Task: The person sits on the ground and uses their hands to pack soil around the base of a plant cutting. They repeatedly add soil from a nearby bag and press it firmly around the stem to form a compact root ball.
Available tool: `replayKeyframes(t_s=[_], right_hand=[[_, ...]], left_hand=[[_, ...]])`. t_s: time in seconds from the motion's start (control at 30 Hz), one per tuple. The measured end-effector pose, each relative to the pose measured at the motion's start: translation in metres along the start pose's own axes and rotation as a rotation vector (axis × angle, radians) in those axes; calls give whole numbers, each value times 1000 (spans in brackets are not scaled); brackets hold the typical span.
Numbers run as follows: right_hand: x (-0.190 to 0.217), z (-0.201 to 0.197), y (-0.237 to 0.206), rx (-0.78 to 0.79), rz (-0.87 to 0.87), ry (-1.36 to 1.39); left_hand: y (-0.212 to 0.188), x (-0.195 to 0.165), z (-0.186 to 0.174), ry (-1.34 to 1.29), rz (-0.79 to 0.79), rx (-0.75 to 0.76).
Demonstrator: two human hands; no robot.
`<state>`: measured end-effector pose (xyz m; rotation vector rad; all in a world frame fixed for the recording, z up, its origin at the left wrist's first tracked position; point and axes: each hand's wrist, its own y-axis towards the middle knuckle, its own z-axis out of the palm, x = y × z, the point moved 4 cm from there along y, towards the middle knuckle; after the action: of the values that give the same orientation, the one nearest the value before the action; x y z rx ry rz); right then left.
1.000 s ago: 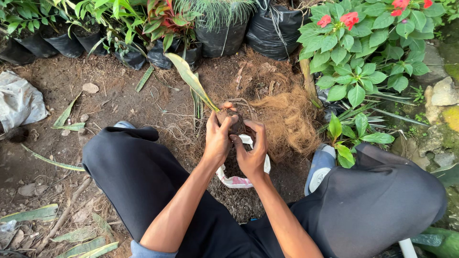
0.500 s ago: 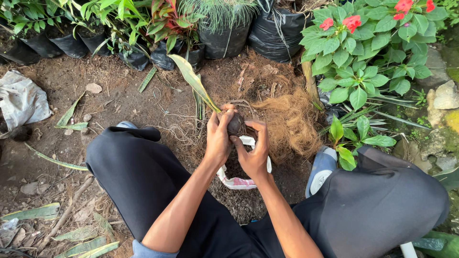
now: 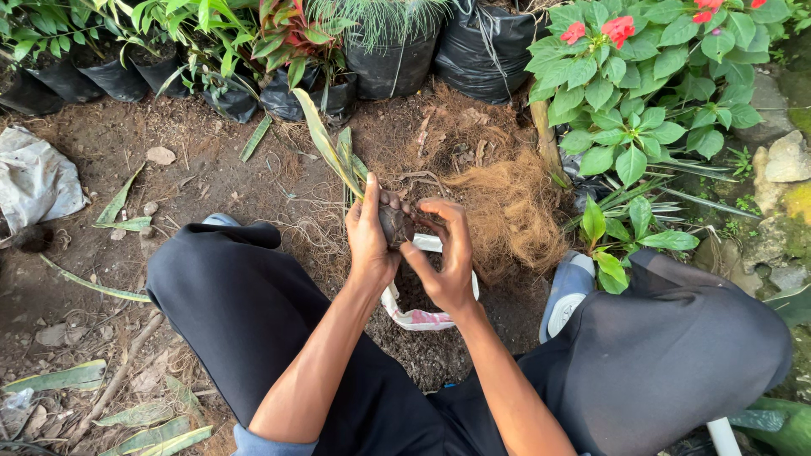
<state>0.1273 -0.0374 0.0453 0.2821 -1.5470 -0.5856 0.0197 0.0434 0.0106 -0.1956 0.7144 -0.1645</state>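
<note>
Soil (image 3: 101, 152) lies bare on my far left, with a crumpled white sack (image 3: 34, 181) at its edge and a row of black grow bags (image 3: 110, 76) along the back. Moving in, my left hand (image 3: 369, 241) is closed round the dark root ball (image 3: 394, 224) of a young plant, thumb side up, with its long green leaves (image 3: 331, 152) rising past my fingers toward the bags. My right hand (image 3: 446, 262) is closed on the other side of the same clump, fingertips curled over its top. The clump sits between both palms, just above a small white bag (image 3: 422, 317) on the ground between my knees.

I judge the root ball light but crumbly: damp earth held by fine roots, likely to shed if squeezed hard. The leaves look stiff yet easy to crease, so I would not lift by them. The safest hold seems low, cupping the clump from both sides and underneath, with the leaf base only steadied.

Right of my hands a heap of brown coconut fibre (image 3: 511, 211) rests on the soil, soft and loose. Beyond it stands a leafy shrub with red flowers (image 3: 625, 76).
</note>
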Motion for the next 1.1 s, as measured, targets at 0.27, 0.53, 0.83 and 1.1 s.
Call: replayKeyframes(t_s=[0.27, 0.53, 0.83, 1.1], right_hand=[[-17, -3, 1, 66, 240, 131], [-20, 1, 0, 103, 522, 262], [-25, 6, -6, 4, 558, 318], [-27, 4, -5, 36, 444, 328]], left_hand=[[-7, -1, 9, -59, -17, 104], [-4, -2, 3, 81, 67, 33], [-8, -3, 4, 240, 122, 123], [-4, -2, -2, 169, 72, 103]])
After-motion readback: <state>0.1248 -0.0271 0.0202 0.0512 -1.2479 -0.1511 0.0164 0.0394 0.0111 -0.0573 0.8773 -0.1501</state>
